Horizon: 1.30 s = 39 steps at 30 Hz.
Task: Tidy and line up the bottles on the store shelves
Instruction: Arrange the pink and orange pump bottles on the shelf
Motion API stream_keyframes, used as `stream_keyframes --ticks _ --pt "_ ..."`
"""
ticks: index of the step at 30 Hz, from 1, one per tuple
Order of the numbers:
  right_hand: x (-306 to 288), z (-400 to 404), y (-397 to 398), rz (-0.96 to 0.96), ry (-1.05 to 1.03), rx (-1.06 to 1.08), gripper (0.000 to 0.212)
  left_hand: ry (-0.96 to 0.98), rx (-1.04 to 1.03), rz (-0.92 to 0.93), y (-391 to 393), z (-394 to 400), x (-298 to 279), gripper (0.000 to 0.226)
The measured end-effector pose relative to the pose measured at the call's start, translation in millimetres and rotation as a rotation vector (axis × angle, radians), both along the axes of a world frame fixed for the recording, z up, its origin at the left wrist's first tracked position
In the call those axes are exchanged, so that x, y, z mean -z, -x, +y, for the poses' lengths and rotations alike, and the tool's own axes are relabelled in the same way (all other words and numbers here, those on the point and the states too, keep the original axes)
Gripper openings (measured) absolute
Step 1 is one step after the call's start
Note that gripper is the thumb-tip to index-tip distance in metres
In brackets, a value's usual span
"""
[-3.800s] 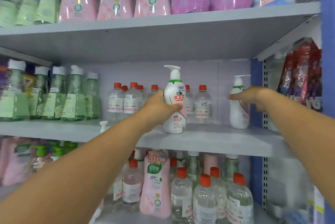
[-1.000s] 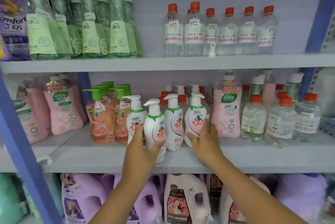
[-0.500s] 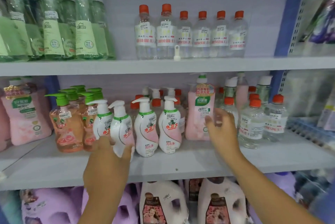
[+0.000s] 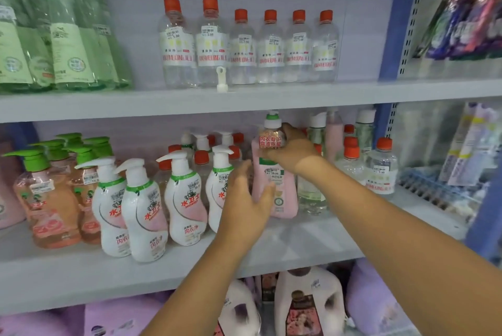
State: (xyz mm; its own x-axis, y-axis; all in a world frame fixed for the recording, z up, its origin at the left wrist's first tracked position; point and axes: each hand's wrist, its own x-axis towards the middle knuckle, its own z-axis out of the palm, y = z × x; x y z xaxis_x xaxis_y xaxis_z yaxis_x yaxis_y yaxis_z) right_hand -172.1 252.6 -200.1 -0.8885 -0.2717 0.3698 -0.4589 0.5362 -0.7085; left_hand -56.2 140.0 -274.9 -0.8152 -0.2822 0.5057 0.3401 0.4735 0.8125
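While the right hand wraps the neck of the tall pink plastic detergent bottle on the grey middle shelf, the left hand, fingers loosely spread, braces its side, seemingly to square it up beside four white pump bottles; six clear red-capped bottles line the shelf above.

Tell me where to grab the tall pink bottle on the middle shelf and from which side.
Grip the pink bottle at its narrow neck just under the green collar, coming from the front right, where the right hand holds it. The left hand steadies the wide lower body from the front left. It stands upright, white pump bottles crowd its left and clear bottles its right, so probably only the front is free.
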Motion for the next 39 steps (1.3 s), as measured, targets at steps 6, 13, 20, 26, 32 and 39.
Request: stream_keyframes --ticks 6,13,20,26,32,39 --pt "-14 37 -50 -0.13 0.046 -0.177 0.045 -0.099 0.021 -0.042 13 16 5 0.074" --pt "9 88 -59 0.141 0.026 0.073 0.053 -0.195 0.019 -0.055 -8 11 13 0.063" --pt "74 152 -24 -0.207 0.097 0.308 0.044 -0.264 -0.065 -0.024 -26 12 16 0.074" --pt "91 144 -11 -0.24 0.143 0.068 0.054 -0.342 -0.129 -0.037 -26 29 12 0.068" --pt "95 120 -6 -0.334 0.105 -0.232 0.054 -0.307 -0.207 -0.003 -24 44 15 0.065" --pt "95 84 8 -0.271 -0.13 -0.345 0.05 -0.291 -0.269 -0.042 -17 59 17 0.042"
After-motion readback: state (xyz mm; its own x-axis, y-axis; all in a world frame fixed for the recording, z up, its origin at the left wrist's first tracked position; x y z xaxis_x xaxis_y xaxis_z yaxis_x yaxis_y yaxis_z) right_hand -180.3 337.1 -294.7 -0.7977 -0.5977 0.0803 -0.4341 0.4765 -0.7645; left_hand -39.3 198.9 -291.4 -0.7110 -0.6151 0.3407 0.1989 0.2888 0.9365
